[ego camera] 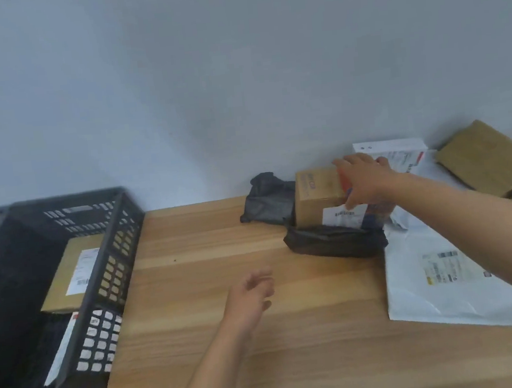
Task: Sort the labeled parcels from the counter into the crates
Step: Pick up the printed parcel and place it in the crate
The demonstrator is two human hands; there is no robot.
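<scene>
A small brown cardboard box (317, 198) with a white label stands at the back of the wooden counter (211, 292), on top of a black plastic parcel (334, 241). My right hand (363, 180) reaches over the box, fingers spread across its top and right side, thumb down by the label. My left hand (252, 297) hovers over the middle of the counter, fingers loosely curled, holding nothing. A dark grey crate (105, 271) stands at the left and holds a labeled brown box (72, 277) and a white parcel.
Behind the box lie another black bag (268, 202) and a white box (394, 152). A large white mailer (444, 282) lies at the right, a flat brown parcel (489, 159) at the far right. A grey wall closes the back. Yellow-black tape marks the floor edge.
</scene>
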